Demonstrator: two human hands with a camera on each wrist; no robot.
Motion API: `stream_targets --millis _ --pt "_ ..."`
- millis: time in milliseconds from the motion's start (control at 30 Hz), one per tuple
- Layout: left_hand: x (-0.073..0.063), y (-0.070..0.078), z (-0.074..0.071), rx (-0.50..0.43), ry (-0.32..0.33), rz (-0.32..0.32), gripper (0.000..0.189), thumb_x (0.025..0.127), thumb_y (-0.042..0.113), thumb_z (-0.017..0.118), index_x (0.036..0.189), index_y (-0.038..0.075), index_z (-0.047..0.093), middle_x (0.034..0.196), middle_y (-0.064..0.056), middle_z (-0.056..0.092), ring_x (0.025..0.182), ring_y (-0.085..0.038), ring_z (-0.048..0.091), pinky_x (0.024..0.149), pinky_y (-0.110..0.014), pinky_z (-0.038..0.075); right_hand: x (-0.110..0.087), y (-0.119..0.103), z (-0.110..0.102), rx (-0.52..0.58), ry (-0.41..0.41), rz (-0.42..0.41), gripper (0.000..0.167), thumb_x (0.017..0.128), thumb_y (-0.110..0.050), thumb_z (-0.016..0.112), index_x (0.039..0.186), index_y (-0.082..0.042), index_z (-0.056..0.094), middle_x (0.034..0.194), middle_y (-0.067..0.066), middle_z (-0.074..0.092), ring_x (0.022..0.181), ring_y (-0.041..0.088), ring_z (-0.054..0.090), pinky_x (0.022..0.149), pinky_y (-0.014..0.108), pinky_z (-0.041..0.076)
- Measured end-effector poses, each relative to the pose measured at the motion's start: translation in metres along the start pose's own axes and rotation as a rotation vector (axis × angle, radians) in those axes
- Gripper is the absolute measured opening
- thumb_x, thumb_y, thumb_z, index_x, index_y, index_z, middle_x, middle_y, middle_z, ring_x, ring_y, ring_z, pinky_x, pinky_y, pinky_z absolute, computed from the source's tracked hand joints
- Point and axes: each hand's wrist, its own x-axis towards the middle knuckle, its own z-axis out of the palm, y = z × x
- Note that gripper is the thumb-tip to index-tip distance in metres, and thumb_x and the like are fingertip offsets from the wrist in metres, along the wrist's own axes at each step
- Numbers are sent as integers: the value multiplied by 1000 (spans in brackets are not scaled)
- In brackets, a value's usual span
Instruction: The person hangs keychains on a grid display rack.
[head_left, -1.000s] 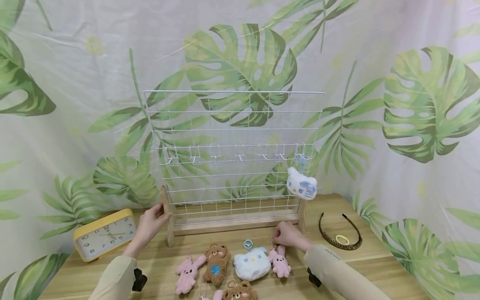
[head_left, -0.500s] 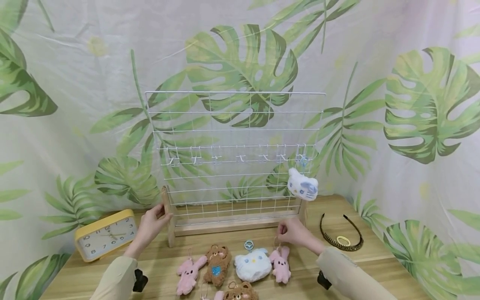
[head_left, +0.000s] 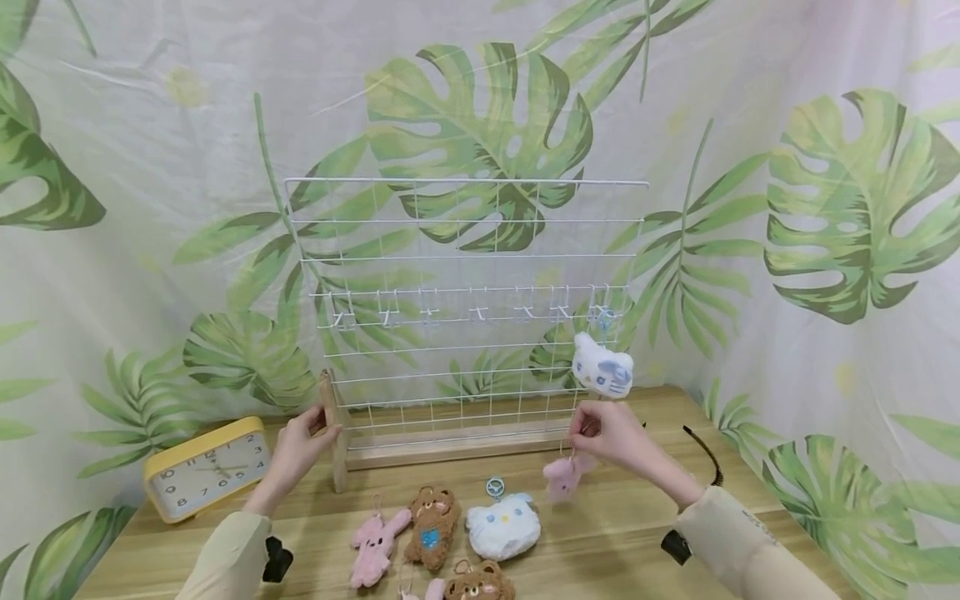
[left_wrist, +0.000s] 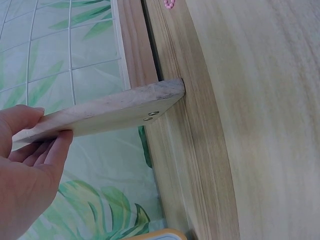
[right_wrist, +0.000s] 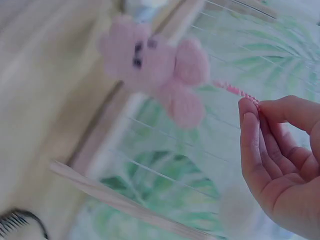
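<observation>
My right hand (head_left: 618,433) pinches the pink beaded loop (right_wrist: 235,91) of a pink plush bunny keychain (head_left: 564,477), which dangles above the table before the rack's right end. With thumb and fingers, my left hand (head_left: 302,443) grips the wooden side post (left_wrist: 110,107) of the white wire grid rack (head_left: 480,358). Several clear hooks (head_left: 478,314) line one wire of the grid. From the rightmost hook hangs a white cat plush (head_left: 602,367) with a blue bow, just above my right hand.
On the table lie another pink bunny (head_left: 375,550), brown bears (head_left: 432,529) and a white cat plush (head_left: 504,529) with a blue ring. A yellow clock (head_left: 210,471) stands left. A dark headband (head_left: 708,454) lies right, partly behind my right forearm.
My right hand has lifted the pink bunny by its loop off the table, moving up and to the right toward the rack. My left hand stays on the post.
</observation>
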Motion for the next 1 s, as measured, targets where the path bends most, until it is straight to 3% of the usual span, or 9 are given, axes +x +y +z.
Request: stream_targets --millis 233,533,800,1000 --pt "0 1 -2 0 4 3 63 101 18 57 149 -13 31 144 -35 46 134 -47 47 105 -56 47 25 -29 -38 -40 135 -23 8 83 0 72 83 -6 67 80 6 71 69 5 62 62 17 56" --pt "1 -1 1 8 6 4 61 101 18 57 149 -12 33 142 -35 48 133 -47 48 103 -55 49 59 -56 -76 -52 231 -64 3 88 -2 71 89 0 68 86 14 74 75 18 70 67 13 55" --pt "1 -2 0 -4 0 -4 62 101 18 56 149 -12 32 143 -35 46 134 -47 47 104 -55 48 84 -54 -92 -104 290 -36 4 89 -5 70 90 -1 69 85 14 74 77 21 69 66 12 50" --pt "1 -2 1 -1 14 8 58 101 15 56 147 -13 36 141 -36 49 133 -49 48 103 -56 49 95 -44 -92 -142 251 20 3 90 -8 69 89 -5 68 86 12 73 80 20 68 70 22 51"
